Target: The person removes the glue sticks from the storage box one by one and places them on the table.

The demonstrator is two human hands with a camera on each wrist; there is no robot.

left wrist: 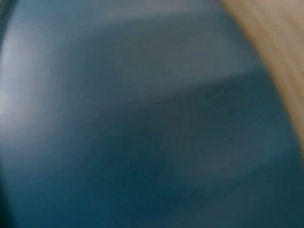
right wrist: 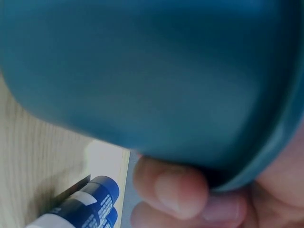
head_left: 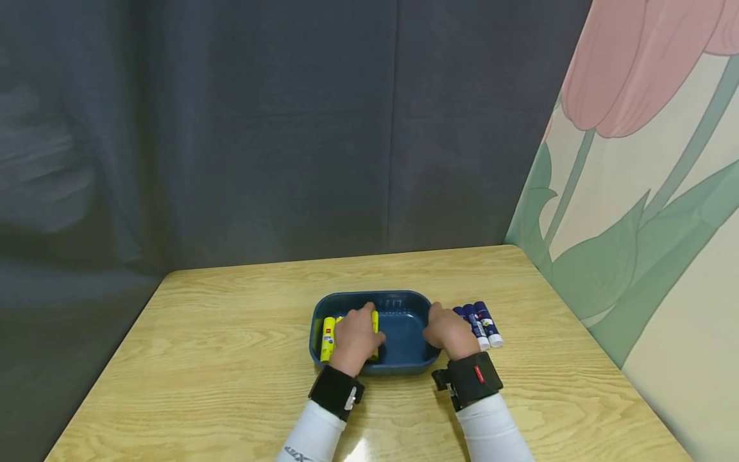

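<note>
A dark blue plastic box (head_left: 404, 333) with rounded corners stands on the table in the head view. Yellow tubes (head_left: 327, 339), shaped like glue sticks, lie side by side in its left half. My left hand (head_left: 353, 337) reaches down over them and hides some; whether its fingers pinch a tube cannot be seen. At the box's right end, my right hand (head_left: 451, 330) grips the rim, and the right wrist view shows its fingers (right wrist: 171, 187) curled under that rim. Blue glue sticks (head_left: 488, 324) with white ends lie just right of this hand, partly hidden by it.
The light wood table (head_left: 219, 340) extends around the box. Behind it hangs a dark grey curtain (head_left: 288, 128). A wall painted with tulips (head_left: 641, 192) borders the right side. In the left wrist view, the blurred box wall (left wrist: 142, 118) fills most of the picture.
</note>
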